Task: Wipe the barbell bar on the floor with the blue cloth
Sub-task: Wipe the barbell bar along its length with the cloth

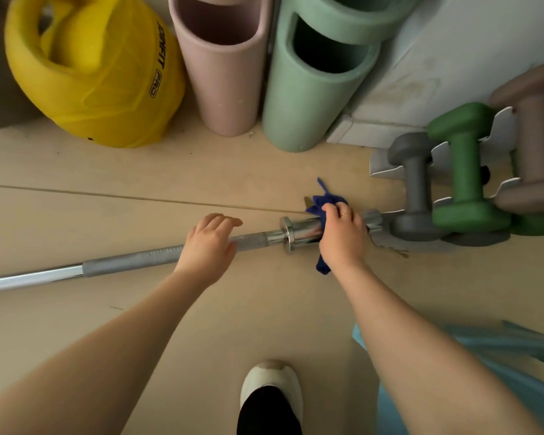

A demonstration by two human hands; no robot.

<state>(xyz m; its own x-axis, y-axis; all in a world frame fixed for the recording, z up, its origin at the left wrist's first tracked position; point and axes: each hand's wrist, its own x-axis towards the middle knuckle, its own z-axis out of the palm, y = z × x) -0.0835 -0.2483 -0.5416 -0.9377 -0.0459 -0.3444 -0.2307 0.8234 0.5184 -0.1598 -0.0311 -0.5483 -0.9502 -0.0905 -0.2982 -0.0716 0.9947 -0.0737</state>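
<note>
1. Barbell bar [132,257] lies flat on the wood floor [76,215], long axis running from 8 o'clock (frame's left edge) up to 2 o'clock, where its sleeve end stops just beside the dumbbell rack [387,166].
2. Look: smooth chrome at the far left, dull grey knurled stretch mid-bar, then a shiny collar and thick polished sleeve.
3. Blue cloth [322,204] is bunched on the sleeve, one tail sticking up at 12 o'clock, another hanging below at 6.
4. Right hand [343,237] is clamped over cloth & sleeve, fingers curled on top (a ring shows on one).
5. Left hand [209,243] rests on the knurled part at 9 o'clock from the right hand, fingers loosely spread, not closed round the bar.
</note>
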